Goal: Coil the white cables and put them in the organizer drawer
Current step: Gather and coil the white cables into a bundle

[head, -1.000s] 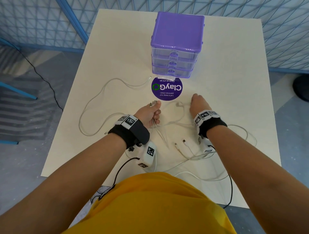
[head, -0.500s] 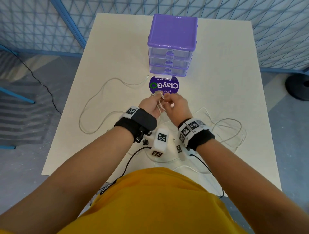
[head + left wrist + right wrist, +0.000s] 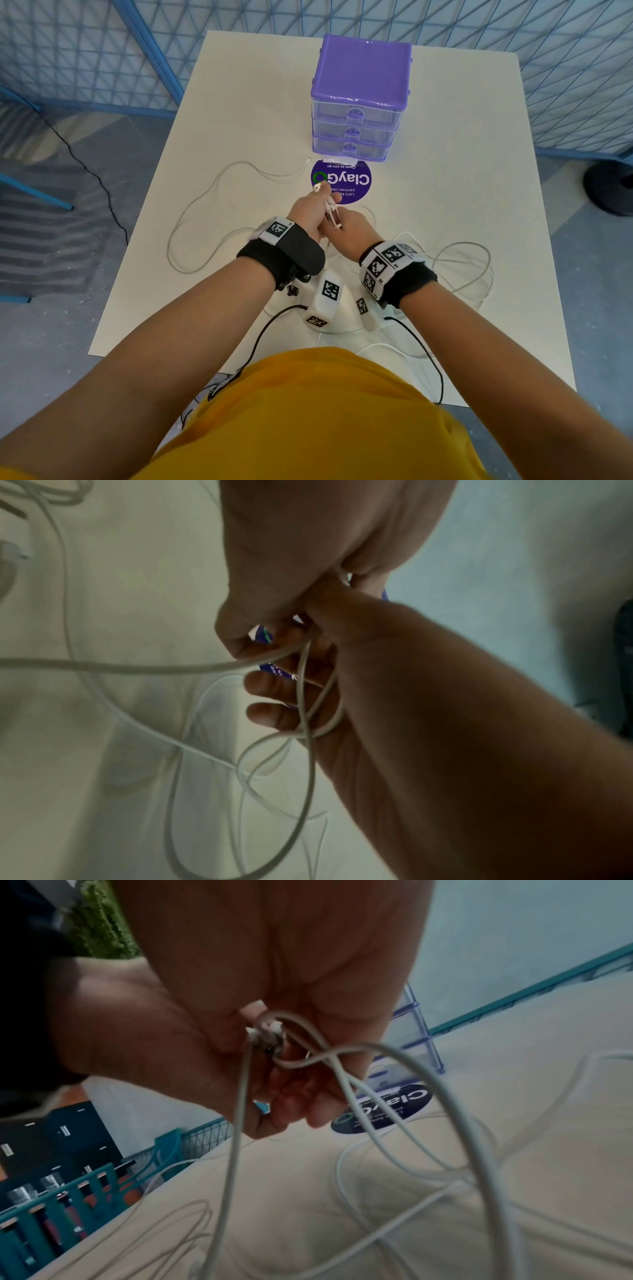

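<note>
Several white cables lie tangled on the white table [image 3: 239, 102]. My left hand [image 3: 308, 214] and right hand [image 3: 352, 229] meet above the table's middle, both gripping a bunch of cable ends [image 3: 329, 205]. In the right wrist view the white connectors [image 3: 265, 1037] sit pinched between the left hand [image 3: 154, 1042] and the right hand [image 3: 274, 961]. Strands [image 3: 301, 685] hang down past the right hand's curled fingers [image 3: 270, 688]. One cable loops out to the left [image 3: 191, 219], others to the right [image 3: 472, 267]. The purple organizer [image 3: 359, 85] stands at the back with its three drawers closed.
A round purple ClayGo sticker [image 3: 356, 181] lies just in front of the organizer. Blue mesh fencing [image 3: 102, 51] surrounds the table. A black round base [image 3: 613, 188] stands on the floor to the right. Black wrist-camera leads [image 3: 428, 359] run off the near edge.
My right hand left the table at the right and brought a cable end over to the left hand. Both hands now hold the bunch together, a little farther forward.
</note>
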Demonstrator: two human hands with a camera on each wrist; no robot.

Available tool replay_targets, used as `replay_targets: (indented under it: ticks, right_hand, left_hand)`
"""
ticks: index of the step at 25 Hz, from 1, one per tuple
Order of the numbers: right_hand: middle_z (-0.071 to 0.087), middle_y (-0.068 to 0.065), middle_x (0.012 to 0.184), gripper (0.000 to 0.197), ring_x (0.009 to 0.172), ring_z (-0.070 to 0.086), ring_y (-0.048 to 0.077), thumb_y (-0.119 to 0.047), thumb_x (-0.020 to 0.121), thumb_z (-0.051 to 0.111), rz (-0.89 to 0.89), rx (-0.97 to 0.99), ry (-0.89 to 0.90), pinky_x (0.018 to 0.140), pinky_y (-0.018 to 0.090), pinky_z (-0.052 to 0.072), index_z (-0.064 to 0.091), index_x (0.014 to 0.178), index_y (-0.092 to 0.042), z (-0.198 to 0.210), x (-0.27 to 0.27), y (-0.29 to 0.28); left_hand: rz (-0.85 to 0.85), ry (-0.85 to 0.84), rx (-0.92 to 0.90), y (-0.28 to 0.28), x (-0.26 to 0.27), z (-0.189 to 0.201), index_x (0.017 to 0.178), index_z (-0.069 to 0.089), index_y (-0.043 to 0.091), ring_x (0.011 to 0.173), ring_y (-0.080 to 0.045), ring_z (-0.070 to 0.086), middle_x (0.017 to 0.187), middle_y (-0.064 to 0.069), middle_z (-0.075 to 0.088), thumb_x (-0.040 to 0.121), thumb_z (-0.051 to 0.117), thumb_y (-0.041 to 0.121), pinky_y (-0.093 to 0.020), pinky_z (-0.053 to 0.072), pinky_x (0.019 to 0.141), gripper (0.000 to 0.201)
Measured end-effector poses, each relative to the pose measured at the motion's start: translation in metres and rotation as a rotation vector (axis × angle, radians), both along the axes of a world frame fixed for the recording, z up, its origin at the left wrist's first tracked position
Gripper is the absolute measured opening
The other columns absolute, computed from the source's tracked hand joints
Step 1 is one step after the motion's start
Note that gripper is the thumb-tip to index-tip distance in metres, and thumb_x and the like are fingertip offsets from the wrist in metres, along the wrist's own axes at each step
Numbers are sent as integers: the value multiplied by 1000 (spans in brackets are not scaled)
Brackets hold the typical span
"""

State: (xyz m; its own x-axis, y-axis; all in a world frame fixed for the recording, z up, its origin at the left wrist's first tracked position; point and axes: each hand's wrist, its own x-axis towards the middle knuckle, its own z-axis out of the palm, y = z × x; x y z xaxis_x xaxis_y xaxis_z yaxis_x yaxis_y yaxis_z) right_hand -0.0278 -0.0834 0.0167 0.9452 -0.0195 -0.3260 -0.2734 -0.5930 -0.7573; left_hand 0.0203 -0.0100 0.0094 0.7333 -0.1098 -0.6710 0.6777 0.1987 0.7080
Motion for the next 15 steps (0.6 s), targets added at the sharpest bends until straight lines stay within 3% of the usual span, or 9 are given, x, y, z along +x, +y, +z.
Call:
replay_targets:
  ticks: [4,6,7,8,9,10,11,13,15]
  right_hand:
    - [55,10,76,17,71,50,24,-16,94,36,-62,68,45,68,35,43,49,86,-7,-6,12,1]
    - [49,6,71,13,74,50,26,-15,94,36,-146,78,61,74,40,46,42,84,-8,-12,18,-1]
    - [48,6,69,14,71,50,28,-14,93,36,-185,97,79,75,36,49,42,82,-8,-15,21,-3]
    - [46,5,65,15,65,49,28,-14,93,37,-215,125,101,69,22,50,42,81,-8,-16,22,-5]
    - [45,4,61,16,58,48,24,-13,93,36,-235,151,120,54,8,45,42,79,-7,-16,23,-7]
    - [45,4,59,18,54,46,20,-13,93,36,-252,172,141,41,3,38,42,77,-8,-16,25,-9]
    - [45,4,59,21,51,46,17,-14,93,36,-266,187,150,36,3,35,42,73,-9,-17,27,-11]
    - [45,4,57,29,45,49,14,-14,93,37,-289,206,161,35,6,34,39,64,-15,-22,31,-13]
    - [45,5,58,31,46,49,16,-13,93,36,-315,225,168,38,9,37,37,62,-18,-27,33,-13]
  left_hand:
    - [-279,-81,262,4,15,-5,72,58,22,73,-15,49,79,1,57,93,37,45,-27,35,60,38]
    - [-343,-140,312,9,28,-4,92,64,18,79,-17,50,90,-1,59,96,30,43,-29,39,63,43]
    - [-377,-218,395,14,37,-5,108,63,13,92,-22,54,104,-5,60,97,30,34,-33,44,73,41]
    - [-407,-308,509,18,46,-7,122,57,9,111,-26,52,124,-11,56,97,32,22,-36,43,91,37]
    - [-425,-380,613,24,56,-11,132,48,7,127,-26,43,140,-13,45,96,34,12,-32,34,105,39]
    - [-456,-429,693,29,64,-16,139,39,7,137,-24,33,149,-13,35,94,35,6,-27,23,112,45]
    - [-491,-445,756,34,70,-23,143,31,8,141,-23,27,153,-12,28,94,35,5,-25,17,114,49]
    - [-532,-393,854,41,80,-36,145,25,9,141,-25,28,153,-12,30,96,37,12,-28,18,114,50]
    - [-608,-343,933,44,80,-47,140,37,8,133,-30,40,144,-15,45,96,40,20,-30,28,108,45]
